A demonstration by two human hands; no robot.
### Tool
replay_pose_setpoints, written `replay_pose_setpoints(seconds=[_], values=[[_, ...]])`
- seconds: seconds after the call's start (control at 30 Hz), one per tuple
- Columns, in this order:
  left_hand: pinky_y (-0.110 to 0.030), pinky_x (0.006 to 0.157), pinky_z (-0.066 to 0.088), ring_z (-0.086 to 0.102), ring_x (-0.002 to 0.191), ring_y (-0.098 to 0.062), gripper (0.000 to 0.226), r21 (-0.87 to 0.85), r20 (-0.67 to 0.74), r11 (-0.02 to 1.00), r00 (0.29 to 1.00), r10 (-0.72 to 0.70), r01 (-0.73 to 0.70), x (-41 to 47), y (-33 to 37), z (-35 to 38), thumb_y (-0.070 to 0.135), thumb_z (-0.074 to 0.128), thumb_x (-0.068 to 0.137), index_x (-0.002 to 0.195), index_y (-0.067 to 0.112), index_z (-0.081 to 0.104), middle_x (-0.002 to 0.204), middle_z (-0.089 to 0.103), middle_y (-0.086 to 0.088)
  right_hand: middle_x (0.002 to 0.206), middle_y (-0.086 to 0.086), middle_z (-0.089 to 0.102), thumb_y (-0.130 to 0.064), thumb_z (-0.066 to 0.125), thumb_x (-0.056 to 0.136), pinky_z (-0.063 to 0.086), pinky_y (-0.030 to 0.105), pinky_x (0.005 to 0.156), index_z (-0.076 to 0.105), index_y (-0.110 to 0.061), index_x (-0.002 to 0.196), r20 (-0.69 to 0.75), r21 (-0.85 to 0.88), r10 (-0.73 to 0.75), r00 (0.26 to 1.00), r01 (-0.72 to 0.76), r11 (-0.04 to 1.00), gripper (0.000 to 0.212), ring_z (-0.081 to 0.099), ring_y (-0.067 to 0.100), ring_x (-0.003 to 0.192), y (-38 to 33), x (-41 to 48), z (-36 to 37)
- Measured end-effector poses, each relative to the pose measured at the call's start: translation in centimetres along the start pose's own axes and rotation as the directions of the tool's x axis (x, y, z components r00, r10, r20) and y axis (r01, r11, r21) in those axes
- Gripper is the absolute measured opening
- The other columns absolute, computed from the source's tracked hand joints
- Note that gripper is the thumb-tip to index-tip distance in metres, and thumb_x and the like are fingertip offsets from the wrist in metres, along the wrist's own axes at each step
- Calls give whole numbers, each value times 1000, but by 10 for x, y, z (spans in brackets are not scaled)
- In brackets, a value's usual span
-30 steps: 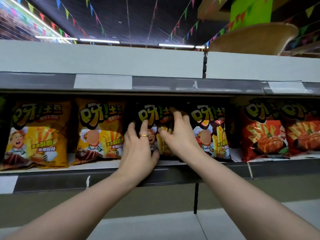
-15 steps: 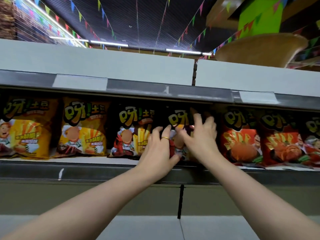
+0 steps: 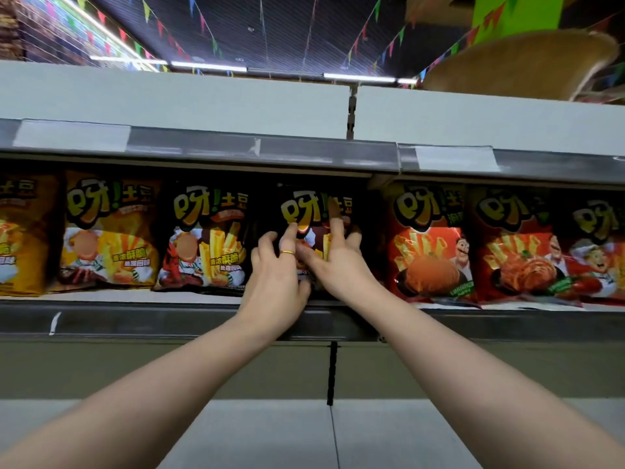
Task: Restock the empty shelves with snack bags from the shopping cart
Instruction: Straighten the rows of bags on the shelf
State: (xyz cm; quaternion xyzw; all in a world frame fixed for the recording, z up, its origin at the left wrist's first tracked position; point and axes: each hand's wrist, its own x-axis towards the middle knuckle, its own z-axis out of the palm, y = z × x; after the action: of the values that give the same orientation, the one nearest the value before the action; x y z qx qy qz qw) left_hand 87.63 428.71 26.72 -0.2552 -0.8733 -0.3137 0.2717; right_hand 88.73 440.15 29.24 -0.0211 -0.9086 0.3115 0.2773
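A dark snack bag (image 3: pixel 314 211) with yellow lettering stands upright in the middle of the shelf (image 3: pixel 169 319). My left hand (image 3: pixel 277 269), with a gold ring, touches the bag's lower left, fingers pointing up. My right hand (image 3: pixel 338 262) presses straight fingers flat against the bag's front, hiding its lower half. Neither hand curls round the bag. A second dark bag (image 3: pixel 206 238) stands just to the left. The shopping cart is out of view.
Yellow bags (image 3: pixel 108 231) fill the row on the left, and red bags (image 3: pixel 429 242) fill it from the right hand's side to the right edge. A bare grey upper shelf (image 3: pixel 169 99) runs above. A pale lower shelf (image 3: pixel 236 431) lies under my forearms.
Both hands have moved right along the row, from the left dark bag to the one beside it, and the view has followed them right.
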Motion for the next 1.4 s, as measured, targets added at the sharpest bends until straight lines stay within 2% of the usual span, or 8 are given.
replay_pose_setpoints(seconds=[0.1, 0.3, 0.57, 0.77, 0.97, 1.13, 1.27, 1.4], values=[[-37, 108, 29, 21, 139, -31, 81, -48, 7, 999, 1000, -25, 26, 2, -6, 0, 17, 62, 89, 151, 21, 10, 149, 17, -15, 137, 21, 23, -51, 51, 90, 38, 42, 101, 4, -28, 148, -12, -8, -12, 1000, 11, 1000, 78, 34, 41, 126, 2, 3, 3], [-35, 107, 29, 28, 135, -29, 82, -48, 33, 999, 999, -14, 16, 8, -11, 3, 18, 65, 87, 151, 22, 13, 143, 27, -15, 133, 20, 27, -51, 49, 91, 39, 45, 100, 15, -20, 145, -19, -48, 8, 1000, -9, 999, 71, 34, 39, 125, 8, 6, 8], [-36, 105, 30, 32, 131, -32, 82, -88, 44, 995, 998, -47, 51, 13, -7, 4, 15, 71, 83, 147, 20, 21, 139, 31, -17, 140, 21, 22, -54, 49, 90, 35, 48, 104, 8, -26, 148, 12, -59, 27, 1000, -27, 998, 76, 28, 40, 130, 8, 8, 7], [-36, 108, 30, 30, 134, -34, 88, -72, -15, 996, 999, -44, 42, 3, 4, 1, 10, 69, 80, 149, 15, 14, 144, 22, -17, 144, 21, 20, -56, 52, 87, 27, 46, 111, 5, -28, 150, 0, -35, -54, 999, 54, 998, 83, 23, 39, 134, 8, -6, -4], [-48, 111, 22, 21, 134, -42, 86, 58, -146, 997, 988, 58, -50, -7, 32, 9, 14, 70, 79, 148, 6, 18, 146, 18, -25, 150, 14, 16, -27, 56, 90, 24, 41, 114, 25, -15, 145, -146, 82, -194, 970, 207, 975, 64, 20, 29, 139, 10, -26, -31], [-50, 105, 27, 27, 122, -34, 77, 63, -248, 960, 928, 279, -272, -21, 65, 34, 19, 65, 69, 135, 13, 27, 135, 34, -28, 133, 17, 39, -15, 56, 83, 29, 32, 105, 52, -1, 122, -474, 7, -293, 830, 336, 942, 41, 38, 29, 126, 36, -38, -64], [-42, 115, 21, 17, 138, -31, 80, -48, -61, 966, 966, 251, -254, -26, 94, 50, 18, 68, 82, 146, 7, 22, 146, 18, -19, 146, 19, 24, -20, 55, 88, 18, 33, 109, 36, -7, 138, -481, -74, -158, 863, 139, 987, 55, 23, 31, 135, 69, -38, -86], [-33, 117, 20, 12, 143, -22, 89, -180, 84, 975, 986, 144, -128, -15, 111, 63, 26, 64, 88, 151, 12, 2, 152, 6, -7, 152, 24, 5, -49, 55, 88, 13, 46, 116, 8, -12, 149, -335, -74, 52, 941, -81, 994, 85, 9, 36, 142, 92, -34, -96]])
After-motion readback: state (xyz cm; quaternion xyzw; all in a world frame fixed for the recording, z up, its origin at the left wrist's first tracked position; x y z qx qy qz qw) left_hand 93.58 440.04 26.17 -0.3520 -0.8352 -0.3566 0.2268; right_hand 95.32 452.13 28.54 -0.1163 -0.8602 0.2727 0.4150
